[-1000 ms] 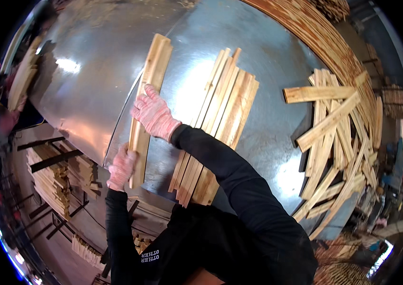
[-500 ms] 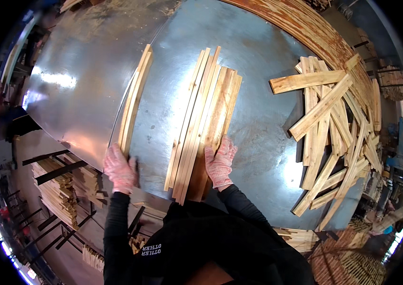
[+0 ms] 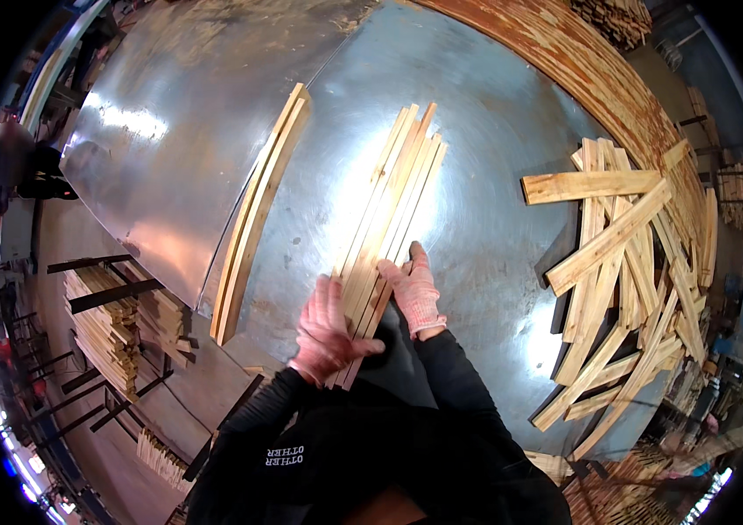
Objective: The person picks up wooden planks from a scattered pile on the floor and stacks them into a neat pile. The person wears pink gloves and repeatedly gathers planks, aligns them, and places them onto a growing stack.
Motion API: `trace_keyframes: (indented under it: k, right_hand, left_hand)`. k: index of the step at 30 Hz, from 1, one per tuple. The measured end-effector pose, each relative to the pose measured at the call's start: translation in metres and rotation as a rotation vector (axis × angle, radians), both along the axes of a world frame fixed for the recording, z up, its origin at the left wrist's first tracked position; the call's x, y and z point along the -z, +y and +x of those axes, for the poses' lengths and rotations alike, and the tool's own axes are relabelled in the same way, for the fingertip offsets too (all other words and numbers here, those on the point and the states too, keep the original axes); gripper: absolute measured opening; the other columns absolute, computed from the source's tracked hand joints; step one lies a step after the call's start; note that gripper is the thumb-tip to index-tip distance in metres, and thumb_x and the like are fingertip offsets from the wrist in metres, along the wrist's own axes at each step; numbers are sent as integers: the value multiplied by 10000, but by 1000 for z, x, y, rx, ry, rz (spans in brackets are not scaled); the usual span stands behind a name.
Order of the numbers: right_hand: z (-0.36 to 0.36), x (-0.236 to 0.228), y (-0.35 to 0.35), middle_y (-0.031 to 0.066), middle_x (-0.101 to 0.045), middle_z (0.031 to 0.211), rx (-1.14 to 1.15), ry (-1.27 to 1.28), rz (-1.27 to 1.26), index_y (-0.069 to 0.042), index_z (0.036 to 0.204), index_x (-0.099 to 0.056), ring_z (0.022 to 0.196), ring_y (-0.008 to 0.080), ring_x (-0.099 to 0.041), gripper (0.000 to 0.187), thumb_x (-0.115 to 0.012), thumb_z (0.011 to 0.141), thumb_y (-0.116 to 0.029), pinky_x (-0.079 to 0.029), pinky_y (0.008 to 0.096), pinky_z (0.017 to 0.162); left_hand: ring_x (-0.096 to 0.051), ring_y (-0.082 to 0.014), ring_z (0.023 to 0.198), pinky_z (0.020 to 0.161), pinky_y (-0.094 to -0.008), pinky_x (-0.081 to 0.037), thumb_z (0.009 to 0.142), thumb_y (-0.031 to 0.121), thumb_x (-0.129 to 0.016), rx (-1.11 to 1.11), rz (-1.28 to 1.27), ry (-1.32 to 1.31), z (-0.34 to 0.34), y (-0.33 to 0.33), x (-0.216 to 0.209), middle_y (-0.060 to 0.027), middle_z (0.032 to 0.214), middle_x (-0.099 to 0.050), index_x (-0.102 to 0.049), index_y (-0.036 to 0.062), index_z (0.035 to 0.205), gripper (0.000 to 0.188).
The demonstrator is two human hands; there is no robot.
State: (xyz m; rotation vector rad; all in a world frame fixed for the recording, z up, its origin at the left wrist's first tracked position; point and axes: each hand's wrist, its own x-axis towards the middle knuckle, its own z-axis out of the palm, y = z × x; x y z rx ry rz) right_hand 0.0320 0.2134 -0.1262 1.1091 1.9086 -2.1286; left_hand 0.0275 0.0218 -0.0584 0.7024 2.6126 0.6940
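Note:
Several long pale wooden strips (image 3: 393, 206) lie side by side in a bundle before me on the metal tabletop (image 3: 485, 254). My left hand (image 3: 328, 332), in a pinkish knit glove, rests against the bundle's left side near its close end, fingers stretched out and thumb across the strips. On the opposite side my right hand (image 3: 417, 293), gloved alike, touches the bundle's right edge with its thumb, fingers extended. The strips' near ends are partly hidden by my left hand. Further left, a separate pair of strips (image 3: 259, 210) lies untouched by either hand.
A loose criss-cross pile of wooden boards (image 3: 603, 245) covers the table's right side. A worn wooden board edge (image 3: 546, 44) curves along the far side. Stacked strips on a dark metal rack (image 3: 109, 315) stand below the table at left. Another person (image 3: 17, 171) is at the far left.
My left hand has left the pair of strips and come right to the central bundle. That bundle is now narrower, with its right-hand strips turned on edge. The view has shifted slightly.

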Motion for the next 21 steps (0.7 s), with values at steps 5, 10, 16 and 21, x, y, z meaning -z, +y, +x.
trace_keyframes:
  k: [5,10,16,21]
  right_hand:
    - [-81,-70,64,162,-686,1013,-61,10,701,42,1489,-371,949,300,-670,748,-642,955,-406,-513,403,880]
    - [-247,-58,148,251,-674,1203,-172,-292,1001,-7,1302,-615,1115,462,-629,754,-455,921,-638,-470,500,957]
    - [-286,-79,166,284,-690,1018,-383,-312,1104,4,924,-737,1023,453,-659,591,-449,941,-511,-509,507,879]
    - [-284,-196,235,165,-703,841,-319,14,1660,-95,816,-724,812,312,-687,322,-524,962,-300,-551,413,695]
  left_hand:
    - [-312,-501,1421,1105,-581,-341,591,568,-861,-54,-202,124,12,11,16,-339,1545,-267,-228,13,1550,1276]
    - [-469,-507,1306,1022,-567,-437,712,665,-742,-39,-90,414,14,14,29,-338,1502,-359,-204,-17,1552,1208]
    - [-521,-505,1255,1004,-562,-459,641,685,-780,-175,-103,323,11,15,22,-354,1477,-402,-201,-34,1542,1291]
    - [-529,-500,1244,1026,-560,-456,571,603,-861,-181,-18,309,9,9,27,-353,1456,-426,-267,-26,1524,1287]
